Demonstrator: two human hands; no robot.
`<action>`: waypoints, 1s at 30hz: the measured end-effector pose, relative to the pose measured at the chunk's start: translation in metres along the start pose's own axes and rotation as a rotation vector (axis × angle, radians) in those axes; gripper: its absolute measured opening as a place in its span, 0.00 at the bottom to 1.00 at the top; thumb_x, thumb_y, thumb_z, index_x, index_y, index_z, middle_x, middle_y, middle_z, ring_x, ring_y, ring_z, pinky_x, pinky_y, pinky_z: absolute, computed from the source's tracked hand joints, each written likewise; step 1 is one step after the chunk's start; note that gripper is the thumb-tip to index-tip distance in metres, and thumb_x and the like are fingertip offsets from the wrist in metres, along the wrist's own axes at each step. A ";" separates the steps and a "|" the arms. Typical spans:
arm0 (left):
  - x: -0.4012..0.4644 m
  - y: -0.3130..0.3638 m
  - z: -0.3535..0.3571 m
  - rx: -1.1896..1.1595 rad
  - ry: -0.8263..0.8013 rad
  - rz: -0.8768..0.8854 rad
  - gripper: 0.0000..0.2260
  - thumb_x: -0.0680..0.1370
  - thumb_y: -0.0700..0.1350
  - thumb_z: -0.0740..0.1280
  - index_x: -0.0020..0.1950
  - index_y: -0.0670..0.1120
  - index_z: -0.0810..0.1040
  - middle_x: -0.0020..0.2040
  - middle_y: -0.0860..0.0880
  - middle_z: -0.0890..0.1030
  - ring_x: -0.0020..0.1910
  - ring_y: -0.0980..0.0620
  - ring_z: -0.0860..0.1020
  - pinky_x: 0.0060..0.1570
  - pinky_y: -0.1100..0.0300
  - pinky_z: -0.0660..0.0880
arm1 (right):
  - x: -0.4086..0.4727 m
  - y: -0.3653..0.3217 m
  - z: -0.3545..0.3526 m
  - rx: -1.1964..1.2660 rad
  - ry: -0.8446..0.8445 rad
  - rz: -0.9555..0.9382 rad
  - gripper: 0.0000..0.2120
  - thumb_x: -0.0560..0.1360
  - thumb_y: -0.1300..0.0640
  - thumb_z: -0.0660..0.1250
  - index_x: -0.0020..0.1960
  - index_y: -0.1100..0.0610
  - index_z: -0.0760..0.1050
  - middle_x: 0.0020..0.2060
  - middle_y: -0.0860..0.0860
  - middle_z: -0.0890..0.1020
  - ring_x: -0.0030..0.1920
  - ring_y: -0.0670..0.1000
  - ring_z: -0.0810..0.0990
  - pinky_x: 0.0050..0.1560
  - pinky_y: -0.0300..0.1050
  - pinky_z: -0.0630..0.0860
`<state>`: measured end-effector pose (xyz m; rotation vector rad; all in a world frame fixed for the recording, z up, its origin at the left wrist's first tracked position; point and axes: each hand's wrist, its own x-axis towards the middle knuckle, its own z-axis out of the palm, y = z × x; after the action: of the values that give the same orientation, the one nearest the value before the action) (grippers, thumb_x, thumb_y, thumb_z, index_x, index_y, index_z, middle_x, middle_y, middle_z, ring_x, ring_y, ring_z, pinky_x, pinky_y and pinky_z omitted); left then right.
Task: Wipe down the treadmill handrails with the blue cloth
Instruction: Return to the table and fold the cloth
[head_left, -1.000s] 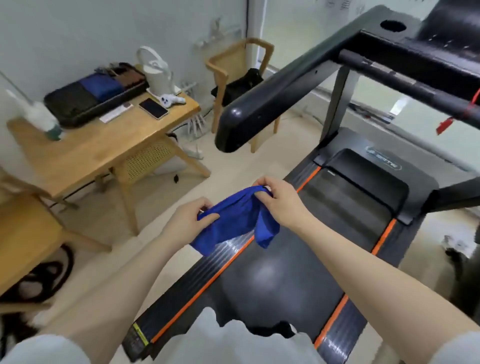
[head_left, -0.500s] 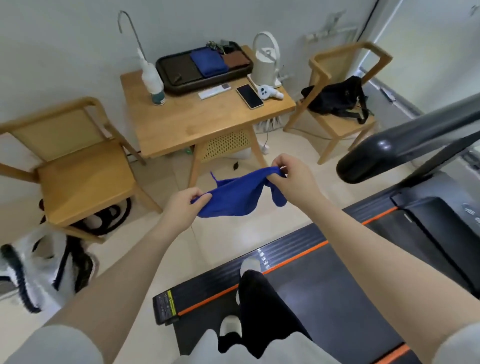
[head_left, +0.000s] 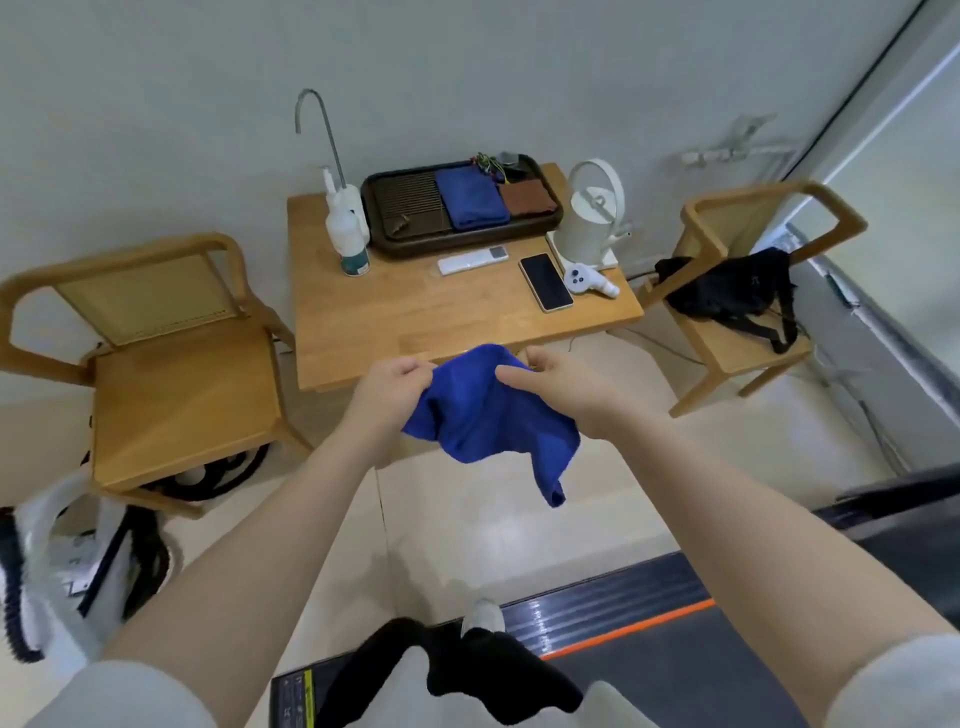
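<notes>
Change since prior frame: we note the handrail has left view and the wooden table (head_left: 415, 306) now sits centred ahead.
Blue cloth (head_left: 488, 415): held in the air over the tiled floor (head_left: 519, 530), one corner drooping.
Left hand (head_left: 395, 387): pinching the cloth's upper left edge.
Right hand (head_left: 561, 384): grasping its upper right edge.
Treadmill deck (head_left: 613, 621): bottom right, orange stripe visible.
Room: we record a wooden chair (head_left: 171, 374) left of the table; a black bag (head_left: 727, 296) lies on the right chair.

A single wide-angle head view looks steeply down from close above the person's forearms, facing the light wooden rectangular table (head_left: 415, 312) against the wall at upper centre of the frame.
</notes>
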<state>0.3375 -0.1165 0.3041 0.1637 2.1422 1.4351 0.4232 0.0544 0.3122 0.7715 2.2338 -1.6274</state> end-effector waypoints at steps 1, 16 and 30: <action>0.010 0.005 0.001 0.014 0.014 0.037 0.12 0.75 0.35 0.57 0.41 0.46 0.79 0.37 0.53 0.78 0.38 0.54 0.74 0.35 0.67 0.73 | 0.012 -0.007 -0.003 -0.009 -0.005 -0.024 0.13 0.74 0.48 0.64 0.48 0.57 0.70 0.40 0.53 0.76 0.41 0.51 0.75 0.43 0.47 0.70; 0.194 -0.045 0.015 -0.112 -0.086 0.360 0.11 0.81 0.45 0.57 0.53 0.51 0.79 0.41 0.54 0.81 0.38 0.61 0.78 0.37 0.70 0.72 | 0.204 -0.006 0.026 0.217 -0.044 -0.320 0.14 0.74 0.69 0.62 0.55 0.56 0.74 0.43 0.56 0.82 0.41 0.47 0.83 0.40 0.40 0.81; 0.339 -0.079 -0.030 0.411 0.033 0.699 0.15 0.73 0.32 0.60 0.53 0.44 0.80 0.49 0.53 0.78 0.47 0.59 0.74 0.46 0.80 0.65 | 0.351 -0.021 0.046 -0.539 0.399 -0.474 0.20 0.76 0.44 0.62 0.35 0.58 0.75 0.28 0.51 0.81 0.33 0.50 0.79 0.40 0.51 0.77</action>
<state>0.0530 -0.0419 0.1158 1.1401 2.5114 1.2992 0.1189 0.0968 0.1355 0.4657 3.1310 -0.9736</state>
